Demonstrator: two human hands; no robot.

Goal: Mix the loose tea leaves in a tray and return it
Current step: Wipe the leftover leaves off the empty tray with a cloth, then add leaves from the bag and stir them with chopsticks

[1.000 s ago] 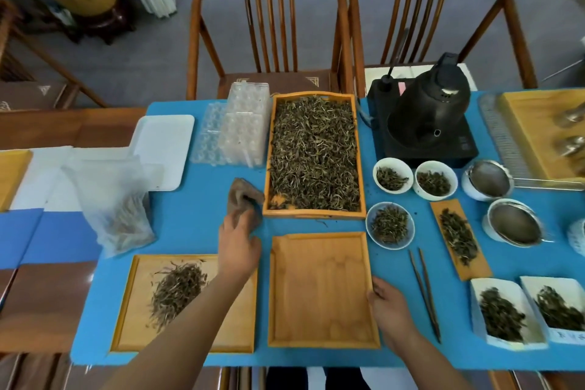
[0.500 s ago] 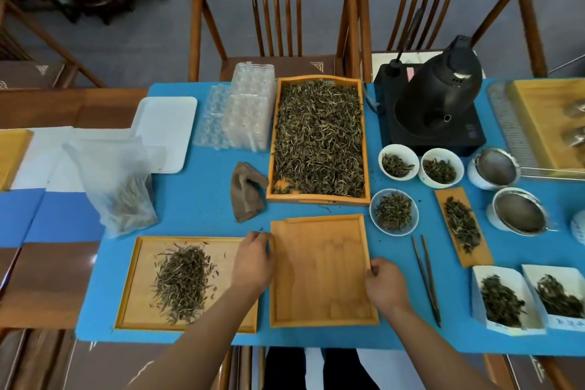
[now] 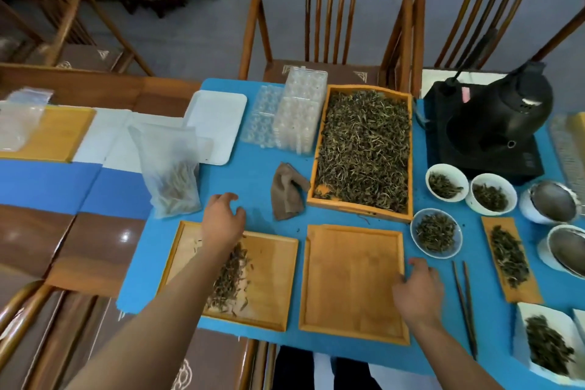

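Blue cloth (image 3: 253, 199), tan tray (image 3: 275, 263), dark-green tea leaves (image 3: 364, 152).

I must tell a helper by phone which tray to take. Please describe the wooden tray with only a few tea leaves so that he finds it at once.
On the blue table mat, three wooden trays lie near the front edge and middle. The small-pile tray is the front left one, under the left hand and forearm. Its neighbour, the empty tray, holds nothing, and the full tray behind is covered with leaves.
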